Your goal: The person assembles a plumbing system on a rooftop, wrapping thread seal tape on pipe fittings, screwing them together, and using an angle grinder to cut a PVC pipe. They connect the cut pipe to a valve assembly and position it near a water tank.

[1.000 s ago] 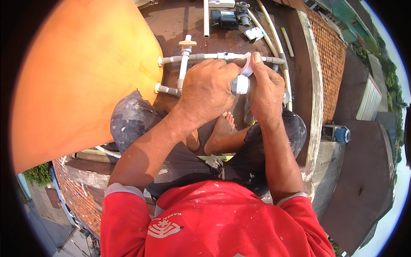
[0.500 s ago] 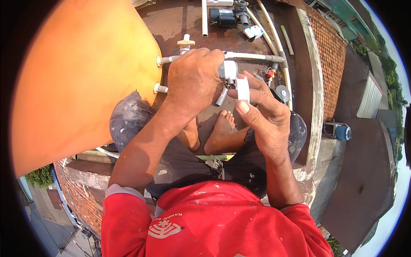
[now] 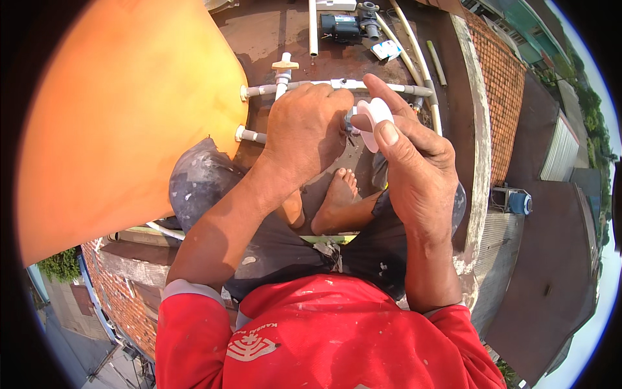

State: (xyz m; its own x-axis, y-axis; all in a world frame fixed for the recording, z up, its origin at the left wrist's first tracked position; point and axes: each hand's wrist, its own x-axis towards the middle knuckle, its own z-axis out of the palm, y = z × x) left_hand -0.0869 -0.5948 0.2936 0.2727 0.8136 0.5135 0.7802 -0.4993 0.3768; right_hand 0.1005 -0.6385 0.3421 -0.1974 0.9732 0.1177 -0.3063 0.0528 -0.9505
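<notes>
My left hand [image 3: 304,129] is closed around a grey pipe fitting [image 3: 350,122], with only its end showing past the knuckles. Close beside it, a white spool of thread seal tape [image 3: 378,115] is held in my right hand [image 3: 418,162], between the thumb and fingers, with the index finger stretched out beyond it. The spool is tilted, and partly covers the fitting's end. Whether a strand of tape joins the two is too small to tell. Both hands are above my bare feet [image 3: 338,201].
A large orange tank [image 3: 129,123] stands at the left, with grey pipe stubs [image 3: 249,135]. A white pipe [image 3: 389,87] with a cream-handled valve [image 3: 284,67] runs across beyond my hands. Farther off lie a black pump [image 3: 340,27], a blue-white packet [image 3: 386,50] and loose pipes. A low wall edge [image 3: 476,129] borders the right.
The spool has turned in my right hand and shows its face more. My right hand has moved slightly up and right; the left hand has turned and shifted right, hiding more of the fitting.
</notes>
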